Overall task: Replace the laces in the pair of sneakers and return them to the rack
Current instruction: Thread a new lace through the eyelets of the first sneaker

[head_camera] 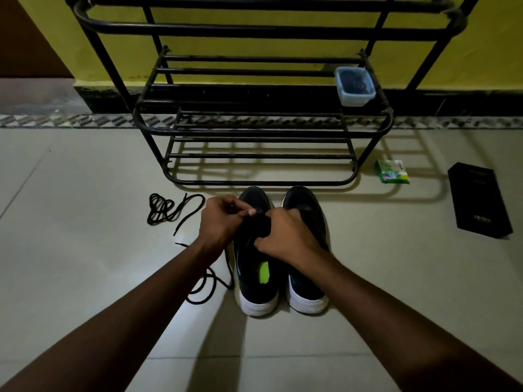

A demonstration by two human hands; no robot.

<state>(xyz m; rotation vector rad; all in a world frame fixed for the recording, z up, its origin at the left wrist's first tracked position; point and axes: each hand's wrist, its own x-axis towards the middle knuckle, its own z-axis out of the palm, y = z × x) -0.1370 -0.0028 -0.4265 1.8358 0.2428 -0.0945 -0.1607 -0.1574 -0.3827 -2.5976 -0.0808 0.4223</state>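
Sneakers: the left sneaker (256, 278) and the right sneaker (307, 290) stand side by side on the tiled floor (85, 278), white heels toward the person, toes pointing to 12 o'clock. At 8 o'clock of the pair a loose lace (208, 285) curls on the floor, partly under the left forearm. Both hands work on the left sneaker; the left hand (220, 219) has its fingers curled, thumb and forefinger pinched at the front of the lacing, though what they pinch is too dark to tell; the right hand (285, 236) grips the upper with curled fingers. At 10 o'clock lies a coiled lace (165, 210); at 2 o'clock a green packet (392, 172); at 3 o'clock a black box (479, 199). At 12 o'clock, just beyond the toes, stands the black rack (263, 131), a plastic tub (355, 86) on a shelf's right end; behind it is a yellow wall (495, 52).
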